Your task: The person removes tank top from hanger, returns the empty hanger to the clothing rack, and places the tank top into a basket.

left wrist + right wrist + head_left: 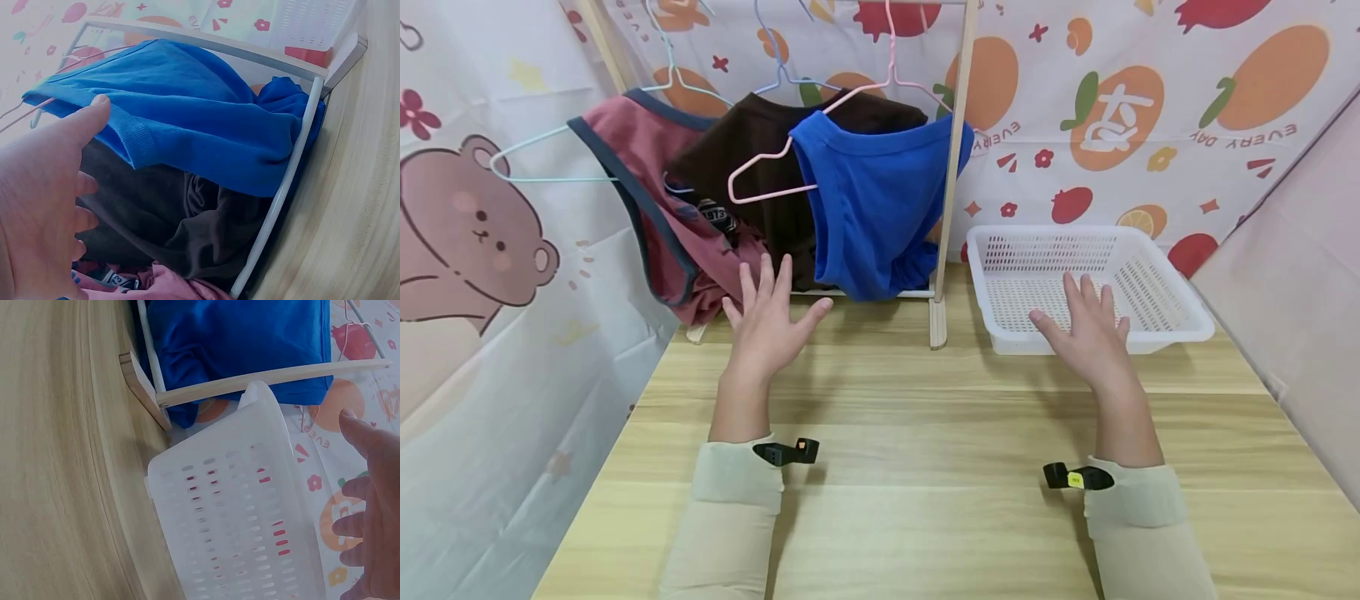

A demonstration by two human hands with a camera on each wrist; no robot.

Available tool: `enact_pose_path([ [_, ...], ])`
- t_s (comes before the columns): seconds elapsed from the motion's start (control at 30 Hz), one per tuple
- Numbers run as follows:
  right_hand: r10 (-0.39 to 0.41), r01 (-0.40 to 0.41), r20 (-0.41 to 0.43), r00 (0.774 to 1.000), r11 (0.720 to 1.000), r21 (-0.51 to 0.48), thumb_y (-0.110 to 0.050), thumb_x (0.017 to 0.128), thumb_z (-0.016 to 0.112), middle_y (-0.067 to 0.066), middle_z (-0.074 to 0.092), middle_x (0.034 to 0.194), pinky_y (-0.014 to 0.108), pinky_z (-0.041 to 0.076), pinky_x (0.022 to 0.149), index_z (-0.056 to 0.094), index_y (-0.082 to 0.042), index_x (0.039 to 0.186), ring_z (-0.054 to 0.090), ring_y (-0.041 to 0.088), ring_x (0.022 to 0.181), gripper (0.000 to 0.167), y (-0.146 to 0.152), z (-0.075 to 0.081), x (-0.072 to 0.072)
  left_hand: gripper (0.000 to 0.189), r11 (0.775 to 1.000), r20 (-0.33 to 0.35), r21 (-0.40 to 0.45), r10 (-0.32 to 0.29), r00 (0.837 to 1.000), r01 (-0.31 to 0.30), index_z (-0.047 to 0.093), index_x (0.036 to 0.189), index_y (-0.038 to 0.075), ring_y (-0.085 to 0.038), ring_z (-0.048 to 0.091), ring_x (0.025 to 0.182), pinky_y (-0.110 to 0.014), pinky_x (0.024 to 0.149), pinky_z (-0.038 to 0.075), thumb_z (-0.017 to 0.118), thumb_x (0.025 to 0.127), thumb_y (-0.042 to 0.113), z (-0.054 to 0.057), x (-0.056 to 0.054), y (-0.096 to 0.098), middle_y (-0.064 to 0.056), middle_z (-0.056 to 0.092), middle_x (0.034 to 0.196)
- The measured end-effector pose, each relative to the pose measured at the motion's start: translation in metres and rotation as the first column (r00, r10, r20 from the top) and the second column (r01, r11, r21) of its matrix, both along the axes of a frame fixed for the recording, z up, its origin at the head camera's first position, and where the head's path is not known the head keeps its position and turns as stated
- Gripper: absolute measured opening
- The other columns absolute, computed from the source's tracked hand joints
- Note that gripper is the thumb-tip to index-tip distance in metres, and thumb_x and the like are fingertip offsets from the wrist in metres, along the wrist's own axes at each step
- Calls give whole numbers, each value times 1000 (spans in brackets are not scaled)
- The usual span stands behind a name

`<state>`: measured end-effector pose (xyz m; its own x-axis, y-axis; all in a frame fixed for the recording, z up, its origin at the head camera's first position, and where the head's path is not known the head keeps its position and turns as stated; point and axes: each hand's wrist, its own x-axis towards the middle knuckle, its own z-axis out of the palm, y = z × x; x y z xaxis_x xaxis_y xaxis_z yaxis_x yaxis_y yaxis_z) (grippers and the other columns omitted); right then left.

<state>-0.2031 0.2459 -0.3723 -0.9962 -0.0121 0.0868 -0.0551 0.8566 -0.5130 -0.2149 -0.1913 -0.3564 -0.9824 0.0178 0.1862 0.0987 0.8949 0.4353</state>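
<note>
My left hand (767, 325) is spread above the table in front of the clothes rack, fingers apart and nothing in it. Beyond its fingertips hang a blue sleeveless top (880, 192) on a pink hanger (760, 158), a dark brown top (745, 142), and a pink top (655, 208) with dark blue trim on a light blue hanger (550, 179). My right hand (1090, 333), also spread and holding nothing, overlaps the near rim of a white plastic basket (1180, 325) in the head view. The basket has slotted walls, and no items show inside it.
The small rack has a wooden post (955, 167) with a foot (937, 325) on the wooden table (925, 467). A fruit-print cloth (1037, 183) hangs behind, and a bear-print cloth (467, 225) on the left. A pale wall (1300, 250) borders the table's right side.
</note>
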Motion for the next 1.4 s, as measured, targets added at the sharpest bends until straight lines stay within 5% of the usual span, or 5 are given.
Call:
enact_pose_path([
  [0.43, 20, -22, -48, 999, 999, -44, -68, 92, 44, 15, 1, 165, 76, -3, 108, 6, -18, 159, -12, 41, 150, 92, -7, -2, 0, 89, 995, -65, 100, -15, 998, 22, 3, 158, 32, -26, -9, 153, -70, 113, 6, 41, 90, 75, 6, 4, 5, 1, -3, 166],
  [0.9, 92, -136, -197, 976, 965, -223, -58, 94, 54, 10, 24, 162, 59, 18, 117, 19, -19, 158, 18, 32, 150, 83, -39, 2, -20, 84, 964, -205, 257, -21, 979, 75, 24, 157, 26, -28, 26, 147, -57, 115, 26, 50, 90, 69, 9, 6, 29, -5, 28, 161],
  [1.17, 203, -266, -227, 952, 917, -298, -54, 96, 53, 8, 34, 158, 52, 25, 117, 26, -19, 157, 30, 27, 146, 75, -74, 30, -54, 78, 965, -301, 235, -38, 953, 113, 38, 152, 17, -27, 37, 141, -52, 113, 32, 52, 92, 65, 18, 12, 49, -6, 40, 154],
  [1.4, 219, -280, -194, 956, 877, -391, -55, 97, 50, 9, 41, 153, 48, 36, 113, 26, -19, 156, 39, 30, 141, 73, -95, 69, -87, 78, 968, -318, 167, -128, 939, 189, 38, 151, 18, -24, 40, 140, -55, 109, 36, 48, 92, 68, 52, 10, 72, -4, 46, 150],
])
